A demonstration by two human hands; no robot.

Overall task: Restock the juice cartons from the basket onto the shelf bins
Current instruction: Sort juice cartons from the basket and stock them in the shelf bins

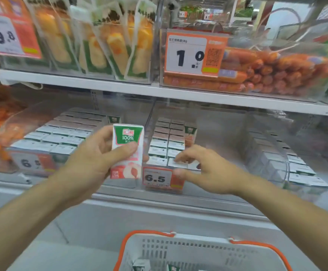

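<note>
My left hand (92,159) pinches the carton (127,151) upright; right hand (204,169), fingers spread, should clear a slot in the centre bin (165,187) first.

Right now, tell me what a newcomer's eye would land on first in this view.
First the juice carton, green and white, held upright in the left hand in front of the lower shelf bins. Next the right hand, fingers spread, reaching over the carton rows in the middle bin just above the orange 6.5 price tag. Below, the grey basket with orange handles sits at the bottom edge.
</note>
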